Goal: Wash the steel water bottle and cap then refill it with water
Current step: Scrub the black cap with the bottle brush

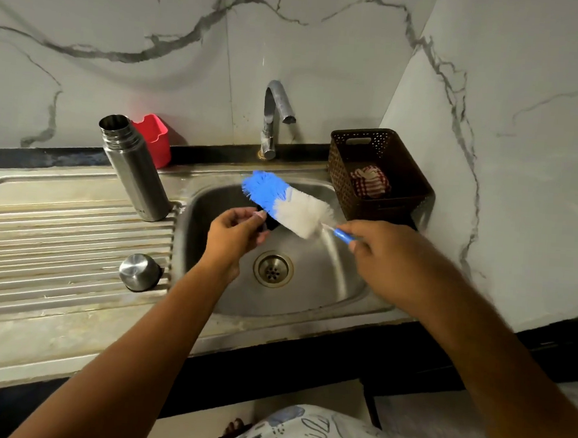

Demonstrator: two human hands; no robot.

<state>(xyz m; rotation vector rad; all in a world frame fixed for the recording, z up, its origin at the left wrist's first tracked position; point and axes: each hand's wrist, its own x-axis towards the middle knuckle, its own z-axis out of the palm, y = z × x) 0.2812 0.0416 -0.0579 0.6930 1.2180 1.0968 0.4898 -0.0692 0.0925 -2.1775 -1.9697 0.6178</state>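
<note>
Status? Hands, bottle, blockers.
Right hand grips bottle brush; left hand pinches small dark piece over sink. Steel bottle open, upright on drainboard; steel cap nearer. No stream at faucet; nothing blocking.

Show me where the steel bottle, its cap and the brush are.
steel bottle [136, 177]: head view, middle of its body.
cap [139, 271]: head view, its domed top.
brush [303, 212]: head view, white bristles.
</note>
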